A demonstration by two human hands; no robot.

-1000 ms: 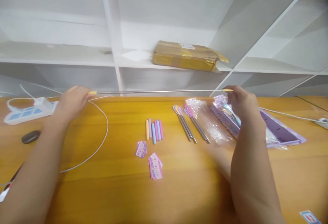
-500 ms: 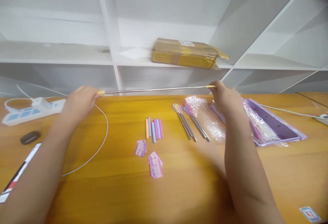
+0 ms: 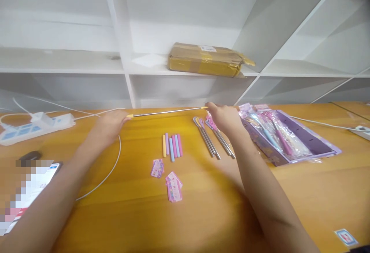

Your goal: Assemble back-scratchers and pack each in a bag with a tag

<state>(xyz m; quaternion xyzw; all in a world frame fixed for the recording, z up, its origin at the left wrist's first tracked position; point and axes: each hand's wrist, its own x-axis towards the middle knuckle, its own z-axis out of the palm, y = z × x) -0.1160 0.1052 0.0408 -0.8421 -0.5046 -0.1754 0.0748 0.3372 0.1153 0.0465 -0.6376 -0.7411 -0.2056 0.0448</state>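
Note:
Stretched between my hands is a thin telescopic back scratcher (image 3: 166,112) with a silver rod and yellow ends. My left hand (image 3: 111,123) is closed around one yellow end. The other yellow end is pinched in my right hand (image 3: 224,118), which hides most of it. Below the rod lie several pastel handle sleeves (image 3: 172,145) in yellow, purple, blue and pink. Several metal rods with coloured claw heads (image 3: 206,137) lie side by side near my right wrist. Small pink printed cards (image 3: 174,186) rest in piles closer to me.
At the right, a purple box (image 3: 312,141) holds plastic-wrapped back scratchers (image 3: 274,131). A white power strip (image 3: 37,125), cable (image 3: 115,164) and phone (image 3: 43,177) lie left. A taped carton (image 3: 205,60) sits on the white shelf behind the table.
My hands have come closer together and the rod between them has become shorter. My right hand moved left and slightly down, uncovering more of the purple box.

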